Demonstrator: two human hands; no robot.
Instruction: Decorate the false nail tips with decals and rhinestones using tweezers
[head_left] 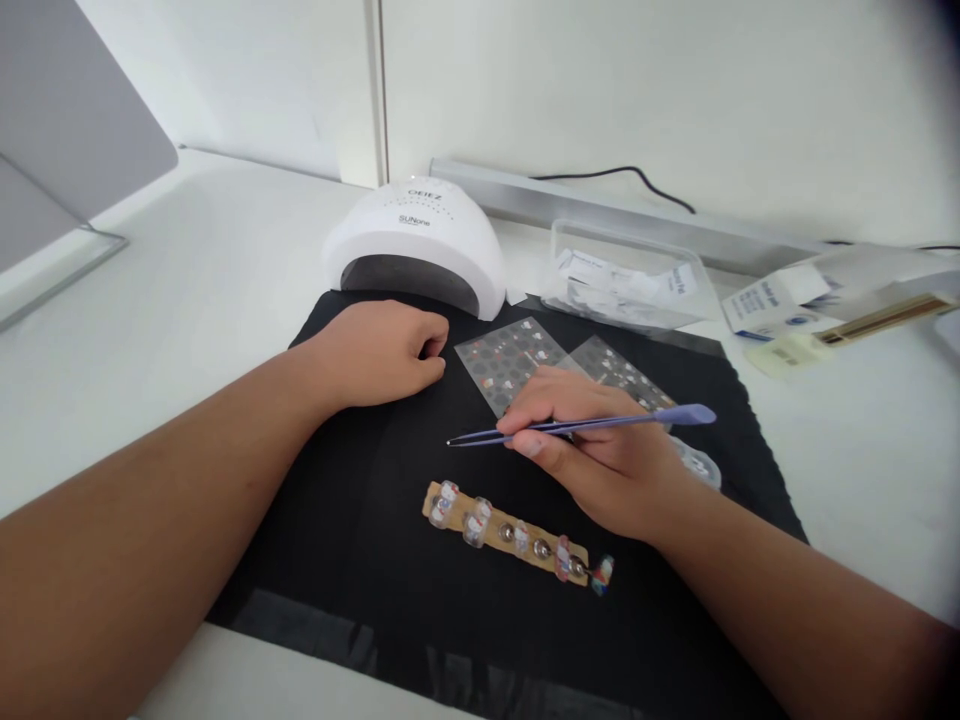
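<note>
My right hand (600, 440) pinches purple tweezers (585, 425) between thumb and fingers. Their points face left, and a tiny white bead-like speck (448, 443) shows at the tip. My left hand (382, 352) rests loosely curled on the black mat (360, 500), with no object visible in it. Below the tweezers lies a wooden strip (491, 540) bearing several clear and pink false nails with white cartoon figures, plus round metal studs. A multicoloured nail (602, 576) is at its right end. Sticker sheets (517, 360) lie behind my right hand, partly hidden by it.
A white nail lamp (420, 240) stands at the mat's back edge. To its right are a clear plastic box (630, 280) with white packets and a small white carton (780, 300). A clear container (697, 462) sits beside my right wrist. A black cable (622, 172) runs along the wall.
</note>
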